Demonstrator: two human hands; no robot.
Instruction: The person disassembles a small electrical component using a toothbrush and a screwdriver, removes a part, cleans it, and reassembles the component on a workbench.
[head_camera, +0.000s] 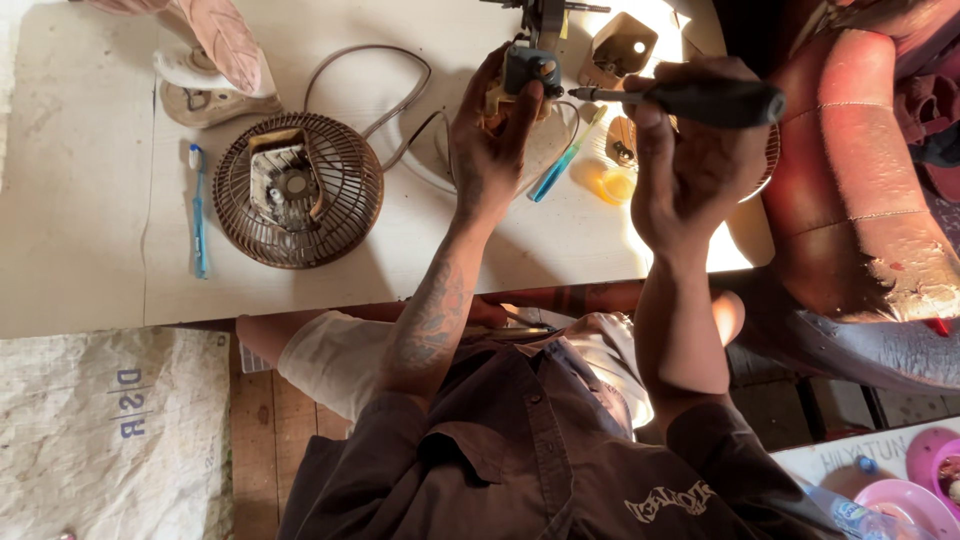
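Note:
My left hand (492, 140) grips a small fan motor (528, 70), blue-grey with a metal shaft end, held above the white board. My right hand (690, 150) is closed around a black-handled screwdriver (690, 100) whose tip points left at the motor. A round brown fan grille (297, 190) with a dirty housing in its middle lies to the left of my left hand. A grey cord (385, 85) loops across the board towards the motor.
Two blue toothbrushes lie on the white board (90, 200), one at the left (198, 210), one near the motor (560, 165). A small brown plastic cover (620, 45) sits at the top. A worn red seat (870, 180) stands right, a woven sack (110, 430) lower left.

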